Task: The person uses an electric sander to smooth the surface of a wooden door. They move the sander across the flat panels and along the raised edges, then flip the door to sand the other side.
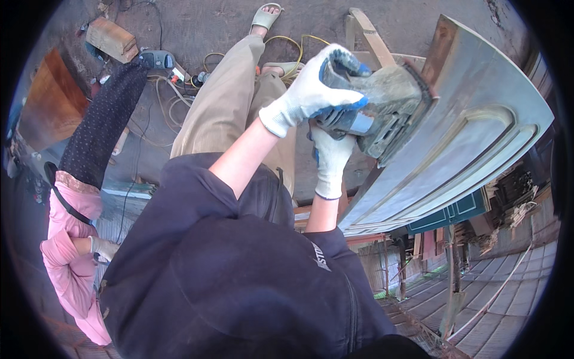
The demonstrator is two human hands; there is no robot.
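Both my hands wear white work gloves with blue palms and hold a dusty power sander point(391, 96). My left hand point(320, 87) wraps round its top and near side, thumb apart from the fingers. Below it, my right hand point(332, 155) grips the sander from underneath; the body of the tool hides most of its fingers. The sander is tilted, its flat pad side turned to the right, against or very near the left edge of a pale panelled door point(472, 84). Whether the pad touches cannot be made out. Curved raised mouldings run along the door's face.
A wooden support point(371, 39) stands behind the door. Yellow and pale cords point(173, 105) lie around my feet. At left, a person in a pink shirt point(72, 239) works with a gloved hand point(104, 247). Wood blocks point(112, 39) and a brown board point(54, 102) lie beyond.
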